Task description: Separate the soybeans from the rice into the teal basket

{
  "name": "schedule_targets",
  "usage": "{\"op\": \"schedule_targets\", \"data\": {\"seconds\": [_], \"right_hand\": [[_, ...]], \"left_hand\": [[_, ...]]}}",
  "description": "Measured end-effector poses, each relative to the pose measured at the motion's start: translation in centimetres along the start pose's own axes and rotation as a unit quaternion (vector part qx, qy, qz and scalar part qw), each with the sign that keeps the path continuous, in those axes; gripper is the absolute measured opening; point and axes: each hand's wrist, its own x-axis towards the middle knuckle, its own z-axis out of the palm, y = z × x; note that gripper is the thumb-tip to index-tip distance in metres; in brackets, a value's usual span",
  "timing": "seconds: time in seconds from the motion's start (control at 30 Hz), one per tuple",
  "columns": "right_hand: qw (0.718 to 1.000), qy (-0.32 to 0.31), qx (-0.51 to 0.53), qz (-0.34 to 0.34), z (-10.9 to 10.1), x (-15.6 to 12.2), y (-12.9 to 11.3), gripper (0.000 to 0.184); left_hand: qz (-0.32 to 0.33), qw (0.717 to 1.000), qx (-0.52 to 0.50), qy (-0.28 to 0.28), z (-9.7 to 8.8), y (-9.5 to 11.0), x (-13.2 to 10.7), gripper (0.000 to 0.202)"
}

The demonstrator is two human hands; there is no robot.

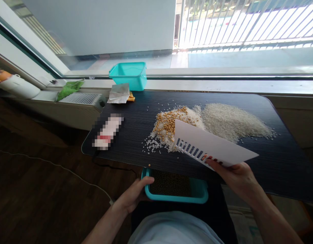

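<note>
My left hand [136, 193] is closed on the left end of a turquoise plastic tub [176, 198], held below the table's front edge. Dark, small grains or beans [171, 183] lie inside it. My right hand [237, 173] grips a white sheet [214, 144] with a row of slots along its lower edge, tilted over the table. Behind the sheet's left end spreads a heap of white rice mixed with yellow beans [165, 123], partly hidden by it. To the right lies a larger pile of rice [227, 118].
Dark table [131, 132] with rounded corners. A second turquoise tub [128, 76] stands at the back by the window, near a folded paper [119, 93]. A blurred-out object [108, 132] lies at the left. A green cloth [70, 89] rests by the radiator [81, 99]. A cable [70, 169] runs across the floor.
</note>
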Motion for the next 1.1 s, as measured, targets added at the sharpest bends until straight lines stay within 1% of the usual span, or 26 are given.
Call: {"op": "schedule_targets", "data": {"seconds": [0.1,0.23,0.37,0.47,0.57,0.63,0.7,0.73,0.77,0.83,0.9,0.97,1.0,1.03,1.1], "right_hand": [[1.000,-0.006,-0.012,-0.009,-0.1,-0.2,-0.1,0.030],[0.999,0.029,-0.037,-0.021,-0.5,-0.2,-0.1,0.030],[0.997,0.050,-0.049,-0.022,-0.5,-0.2,-0.4,0.028],[0.998,0.042,-0.043,-0.034,0.6,-0.5,-1.3,0.027],[0.998,-0.016,-0.022,-0.055,3.2,-0.9,-2.2,0.026],[0.995,-0.070,-0.009,-0.069,5.6,-1.0,-2.6,0.026],[0.989,-0.111,-0.006,-0.100,8.0,-0.9,-2.8,0.023],[0.983,-0.136,-0.011,-0.120,8.9,-0.9,-2.9,0.020],[0.974,-0.165,-0.017,-0.155,9.7,-0.9,-3.1,0.019],[0.947,-0.223,-0.030,-0.229,10.4,-0.9,-3.5,0.019],[0.918,-0.270,-0.041,-0.286,9.9,-1.2,-4.0,0.022],[0.902,-0.296,-0.048,-0.310,8.5,-1.7,-4.2,0.025],[0.899,-0.296,-0.052,-0.318,7.6,-2.0,-4.2,0.025],[0.903,-0.284,-0.057,-0.318,6.6,-2.3,-4.0,0.025],[0.920,-0.225,-0.069,-0.314,4.5,-2.7,-3.4,0.023]], "left_hand": [[0.001,1.000,-0.008,-0.007,0.2,0.0,0.0,0.043],[0.006,1.000,-0.005,0.000,-0.1,0.1,-0.2,0.042],[0.005,1.000,-0.006,0.021,-1.4,0.6,-0.7,0.049],[0.016,0.999,-0.002,0.032,-2.6,0.9,-1.0,0.052],[0.038,0.999,-0.006,0.029,-3.5,0.9,-1.1,0.051],[0.042,0.999,-0.009,0.025,-3.9,0.8,-1.2,0.049],[0.039,0.999,-0.011,0.026,-4.3,0.7,-1.3,0.048],[0.037,0.999,-0.011,0.029,-4.5,0.6,-1.4,0.049],[0.035,0.999,-0.012,0.034,-4.7,0.5,-1.6,0.049],[0.037,0.999,-0.014,0.035,-5.3,0.3,-1.8,0.051],[0.048,0.998,-0.017,0.032,-5.8,0.1,-2.0,0.054],[0.057,0.998,-0.019,0.037,-6.0,-0.2,-2.1,0.057],[0.057,0.997,-0.019,0.044,-6.0,-0.2,-2.1,0.057],[0.054,0.997,-0.020,0.049,-5.7,-0.3,-2.1,0.056],[0.040,0.998,-0.023,0.049,-4.8,-0.4,-1.9,0.053]]}}
